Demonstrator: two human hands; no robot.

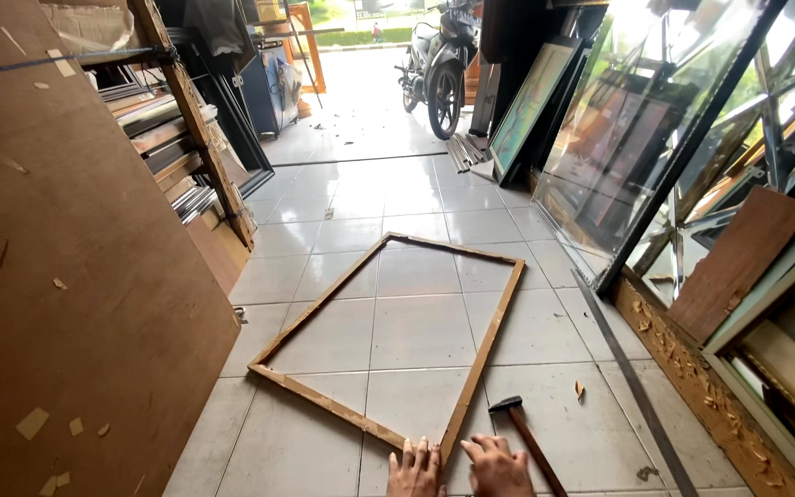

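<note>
While your wrists and forearms are cut off by the bottom edge of the view, both hands show at the near corner of the wooden frame (388, 331) that lies flat on the tiled floor (554, 331). Your left hand (415, 471) rests open, fingers spread, on the frame's near corner, just inside it. Your right hand (495, 467) sits just outside that corner with the fingers curled, and you cannot tell from here whether it grips anything. A hammer (526, 437) lies just beside the right hand, its dark head pointing away from you; the lower end of its handle runs off behind the hand and out of view.

The frame's far corner points toward the open doorway, where a parked motorbike (439, 64) stands, its top cropped. On your left a large brown board (66, 258) leans close to the frame's left corner, hiding what is behind it. On your right a long dark metal strip (632, 382) lies on the tiles, with leaning glass panels (637, 138) and a wooden plank (738, 262) beyond it. Bare tile lies between frame and strip, and past the frame toward the doorway.
</note>
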